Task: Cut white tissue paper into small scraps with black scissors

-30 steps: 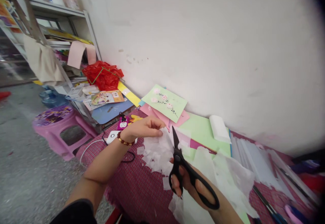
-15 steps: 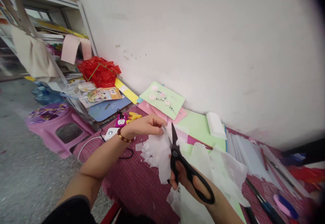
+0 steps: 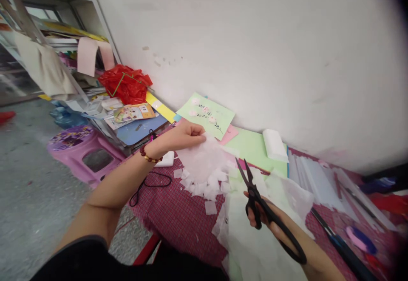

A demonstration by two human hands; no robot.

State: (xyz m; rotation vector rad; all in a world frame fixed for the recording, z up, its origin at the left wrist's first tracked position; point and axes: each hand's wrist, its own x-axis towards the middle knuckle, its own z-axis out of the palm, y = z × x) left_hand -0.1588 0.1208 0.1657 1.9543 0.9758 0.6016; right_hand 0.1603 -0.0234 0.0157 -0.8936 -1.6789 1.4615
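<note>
My left hand [image 3: 189,135], with a beaded bracelet [image 3: 149,155] at its wrist, pinches the upper edge of a thin white tissue paper sheet [image 3: 204,155]. The sheet hangs over the checked cloth, its lower edge cut into loose squarish tabs. To the right, my right hand [image 3: 263,213] grips black-handled scissors [image 3: 255,194] by the handles. Their dark blades stand slightly apart and point up and left, clear of the paper. Below the right hand lie more white tissue sheets [image 3: 251,247].
A pale green card with painted flowers [image 3: 207,115] lies by the wall. Beside it is a white folded tissue pack [image 3: 274,145]. A black-handled cutter [image 3: 341,242] rests at the right. On the left stand a pink stool [image 3: 79,153] and a red plastic bag [image 3: 126,85].
The scissors have moved right and down, away from the paper. My left hand has lifted the sheet slightly, and it now hangs spread out more widely.
</note>
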